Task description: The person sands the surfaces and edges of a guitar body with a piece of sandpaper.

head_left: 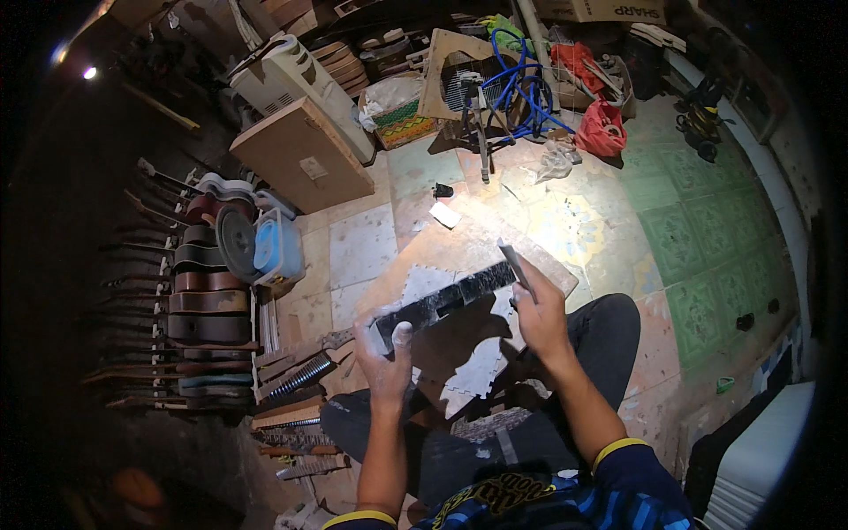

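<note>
A long black bar (468, 290), dusted white along its face, slants above my lap, its right end higher in the picture. My left hand (384, 358) is closed on its left end, thumb in front. At the other end, my right hand (541, 314) pinches a thin, flat, dark blade-like piece (511, 261) against or just beside the bar; I cannot tell whether they touch. Below lies a white foam mat piece (477, 367) with jagged puzzle edges, partly in shadow, over a dusty board (397, 265). Pale dust coats my left fingers.
Several guitar bodies (208, 305) stand in a row at left, beside a clear tub (284, 256) with a blue container. Files and rasps (305, 375) lie by my left knee. Farther off are a wooden panel (309, 163), blue hose (512, 79) and red bag (601, 128).
</note>
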`<state>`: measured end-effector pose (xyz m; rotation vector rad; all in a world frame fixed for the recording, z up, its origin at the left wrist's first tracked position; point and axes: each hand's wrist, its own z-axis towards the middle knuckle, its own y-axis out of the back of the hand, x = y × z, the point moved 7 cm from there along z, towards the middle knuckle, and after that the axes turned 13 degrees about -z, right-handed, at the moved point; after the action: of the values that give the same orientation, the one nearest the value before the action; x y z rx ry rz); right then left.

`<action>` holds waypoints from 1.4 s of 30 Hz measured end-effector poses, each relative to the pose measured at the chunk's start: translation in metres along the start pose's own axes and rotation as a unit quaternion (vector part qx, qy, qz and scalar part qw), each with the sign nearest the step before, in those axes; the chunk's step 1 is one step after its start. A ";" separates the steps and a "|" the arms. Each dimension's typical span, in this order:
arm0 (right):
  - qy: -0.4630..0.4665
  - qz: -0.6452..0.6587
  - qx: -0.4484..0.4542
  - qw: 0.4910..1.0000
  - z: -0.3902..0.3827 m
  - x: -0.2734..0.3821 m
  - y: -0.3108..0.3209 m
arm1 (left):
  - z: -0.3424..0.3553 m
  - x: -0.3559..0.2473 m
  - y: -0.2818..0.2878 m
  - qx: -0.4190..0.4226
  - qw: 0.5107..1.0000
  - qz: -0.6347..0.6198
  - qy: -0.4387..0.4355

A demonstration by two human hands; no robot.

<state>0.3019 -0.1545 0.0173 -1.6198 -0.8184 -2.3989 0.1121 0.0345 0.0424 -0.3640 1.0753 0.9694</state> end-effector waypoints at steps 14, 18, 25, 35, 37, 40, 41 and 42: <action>0.143 0.158 0.136 0.968 -0.051 0.086 -0.094 | -0.006 0.027 0.003 -0.009 0.998 -0.023 0.049; 0.139 0.077 0.126 0.979 -0.046 0.032 -0.117 | -0.014 0.021 0.004 0.039 0.997 -0.019 0.070; 0.166 0.187 0.233 0.940 -0.063 0.081 -0.108 | -0.032 0.030 0.017 -0.005 0.992 -0.084 0.090; 0.180 0.166 0.235 0.941 -0.069 0.048 -0.132 | -0.044 0.040 0.033 -0.040 0.989 -0.104 0.095; 0.187 -0.017 0.171 0.967 -0.057 0.029 -0.131 | -0.049 0.049 0.041 -0.057 0.977 -0.162 0.126; 0.092 -0.062 0.213 0.971 -0.065 0.044 -0.135 | -0.057 0.057 0.046 -0.081 0.970 -0.158 0.168; 0.069 -0.017 0.230 0.970 -0.074 0.046 -0.141 | -0.052 0.055 0.044 -0.093 0.969 -0.152 0.172; 0.137 0.092 0.186 0.969 -0.080 0.058 -0.141 | -0.049 0.041 0.041 -0.083 0.983 -0.103 0.130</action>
<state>0.1561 -0.0650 -0.0036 -1.1389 -0.9483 -2.1172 0.0558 0.0444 -0.0084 -0.7409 1.1687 0.8438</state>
